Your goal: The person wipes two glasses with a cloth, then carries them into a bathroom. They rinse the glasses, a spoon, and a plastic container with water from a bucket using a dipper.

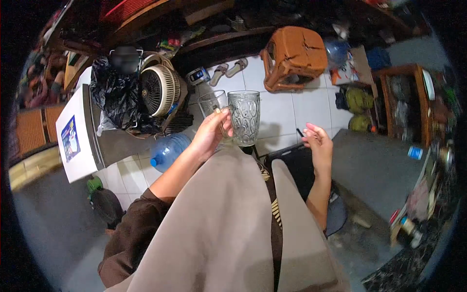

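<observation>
Dimpled glass mug (pixel 244 119) | left hand (pixel 210 132) clamped at handle side | right hand (pixel 318 146) apart — grip unclear | knocking neighbouring clear glass (pixel 210 101) could chip either

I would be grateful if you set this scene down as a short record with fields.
left hand: holding a patterned glass mug and a second glass mug, side by side
right hand: raised, apart from the mugs
stool: orange-brown, beyond the hands
water bottle: blue, lying near the left forearm
fan: beside a black bag
</observation>
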